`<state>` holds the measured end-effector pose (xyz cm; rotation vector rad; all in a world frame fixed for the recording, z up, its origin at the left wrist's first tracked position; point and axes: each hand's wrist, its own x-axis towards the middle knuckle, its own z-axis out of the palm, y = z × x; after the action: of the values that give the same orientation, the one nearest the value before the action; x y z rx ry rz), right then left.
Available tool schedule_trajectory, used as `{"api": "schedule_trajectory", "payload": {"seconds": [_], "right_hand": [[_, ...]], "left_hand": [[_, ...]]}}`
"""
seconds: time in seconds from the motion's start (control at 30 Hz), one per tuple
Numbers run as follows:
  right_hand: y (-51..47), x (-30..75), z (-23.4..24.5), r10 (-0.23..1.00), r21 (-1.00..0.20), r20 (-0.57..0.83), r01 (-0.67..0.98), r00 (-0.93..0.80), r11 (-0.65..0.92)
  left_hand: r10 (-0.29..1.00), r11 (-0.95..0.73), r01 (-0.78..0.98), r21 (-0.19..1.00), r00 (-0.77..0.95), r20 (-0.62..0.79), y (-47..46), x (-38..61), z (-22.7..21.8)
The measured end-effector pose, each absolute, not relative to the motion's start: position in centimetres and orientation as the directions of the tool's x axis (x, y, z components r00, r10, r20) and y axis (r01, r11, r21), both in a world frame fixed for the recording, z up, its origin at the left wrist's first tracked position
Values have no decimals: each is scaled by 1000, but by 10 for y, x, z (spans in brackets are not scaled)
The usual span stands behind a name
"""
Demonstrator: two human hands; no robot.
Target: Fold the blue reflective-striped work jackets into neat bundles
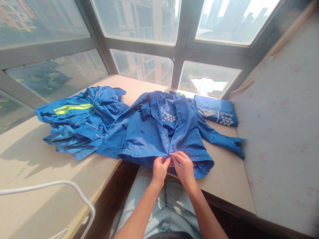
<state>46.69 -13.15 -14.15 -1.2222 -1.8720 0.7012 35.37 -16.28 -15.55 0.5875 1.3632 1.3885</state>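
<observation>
A blue jacket (152,129) lies spread front-up on a beige window ledge (224,172), its bottom hem toward me. My left hand (160,169) and my right hand (183,166) meet at the hem's middle, both pinching the bottom of the jacket's front opening where the zipper starts. The fingers of each hand are closed on the fabric edge. One sleeve (219,137) trails off to the right.
A heap of blue garments with a yellow-green reflective stripe (79,119) lies to the left. A folded blue garment with white print (216,113) sits at the back right. White tubing (74,192) curves at the lower left. Windows stand behind; a grey wall rises at right.
</observation>
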Motion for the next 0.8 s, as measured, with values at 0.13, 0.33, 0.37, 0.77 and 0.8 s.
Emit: {"api": "schedule_trajectory", "payload": {"seconds": [0.13,0.33,0.37,0.77,0.8], "right_hand": [[-134,464,-133,887,-705,352,539,-299,461],[-143,458,-126,901,-762,327,485,-285,430],[-143,458,-126,911,-789,309,461,-273,406],[-144,461,-130,969,-930,182,292,-166,225],[-145,460,-131,966,-922,198,304,-167,241]], "left_hand": [[898,195,-370,908,-305,-317,-162,351,-155],[881,228,-400,888,-303,-362,-159,350,-153],[879,236,-395,888,-302,-368,-158,350,-152],[908,232,-336,913,-263,-327,-160,349,-151],[905,238,-348,907,-260,-337,-160,348,-152]]}}
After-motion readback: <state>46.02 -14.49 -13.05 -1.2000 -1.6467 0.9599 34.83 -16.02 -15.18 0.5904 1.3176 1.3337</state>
